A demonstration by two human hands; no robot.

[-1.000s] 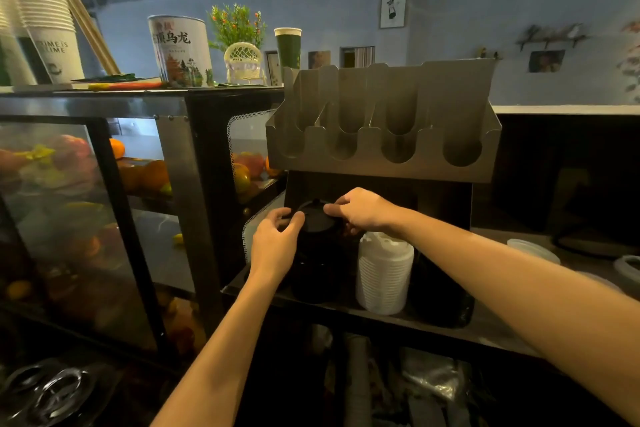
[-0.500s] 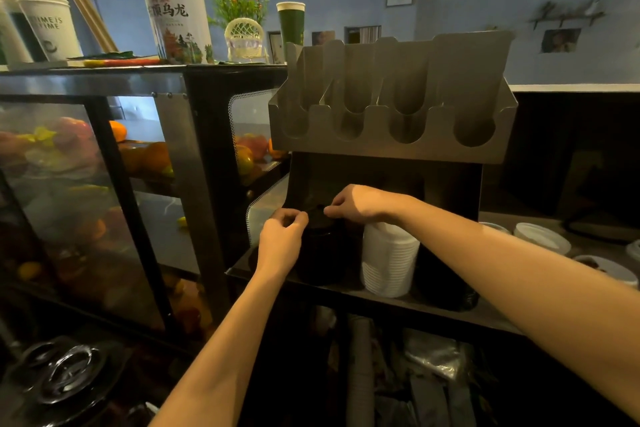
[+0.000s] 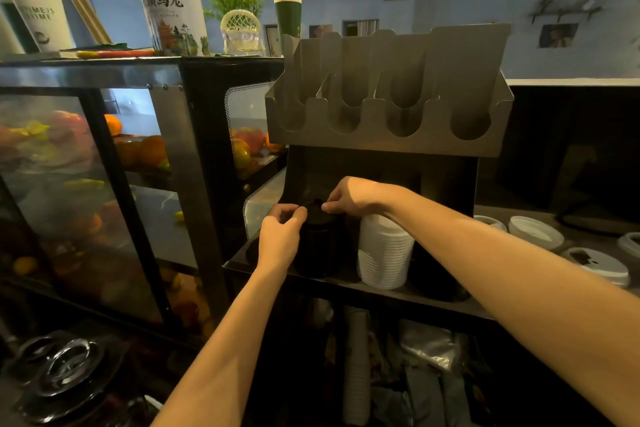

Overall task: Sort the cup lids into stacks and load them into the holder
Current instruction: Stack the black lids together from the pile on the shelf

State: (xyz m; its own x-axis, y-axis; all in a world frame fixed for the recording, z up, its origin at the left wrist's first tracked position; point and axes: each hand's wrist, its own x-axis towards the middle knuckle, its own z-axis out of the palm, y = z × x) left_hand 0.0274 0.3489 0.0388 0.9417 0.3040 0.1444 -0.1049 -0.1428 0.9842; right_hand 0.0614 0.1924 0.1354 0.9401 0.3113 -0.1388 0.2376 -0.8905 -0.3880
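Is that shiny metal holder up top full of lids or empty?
Empty, as far as shows: the metal holder has only bare metal behind its four front cutouts, with no lids inside.

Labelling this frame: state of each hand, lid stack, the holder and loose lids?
left hand: pinching top of black lid stack
right hand: pinching the same top
black lid stack: upright, held at top
white lid stack: upright, untouched
holder: upper slots empty
loose white lids: lying apart, unstacked
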